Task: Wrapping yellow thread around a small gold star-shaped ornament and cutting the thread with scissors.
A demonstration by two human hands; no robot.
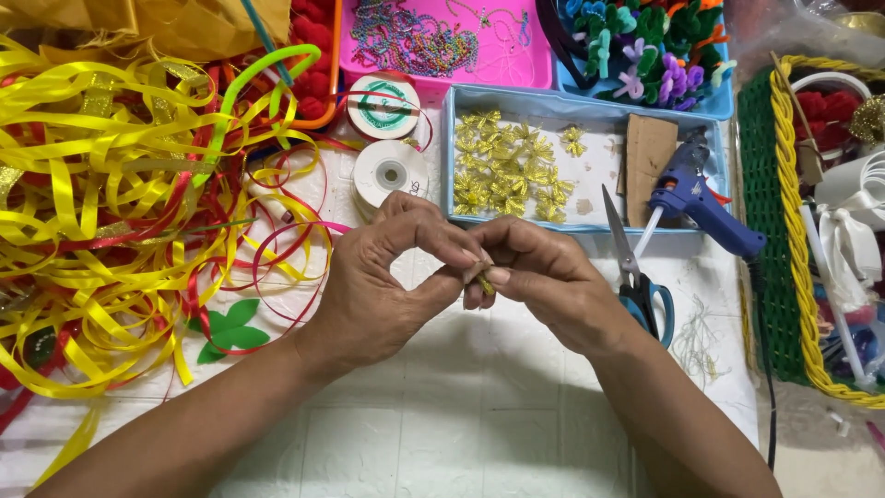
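A heap of yellow and red ribbon (pixel 111 212) lies at the left. The left hand (pixel 383 281) and right hand (pixel 544 281) meet at centre, fingertips of both pinched shut on 1 small gold ribbon piece (pixel 483 281), seemingly half-formed. Beyond, a blue tray (pixel 590 175) already holds many finished gold bows (pixel 507 171); scissors (pixel 636 272) and a blue glue gun (pixel 701 203) wait at the right.

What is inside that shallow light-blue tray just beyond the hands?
The light-blue tray holds small gold ribbon bows, a brown cardboard piece and a blue glue gun. The gun covers its right corner.
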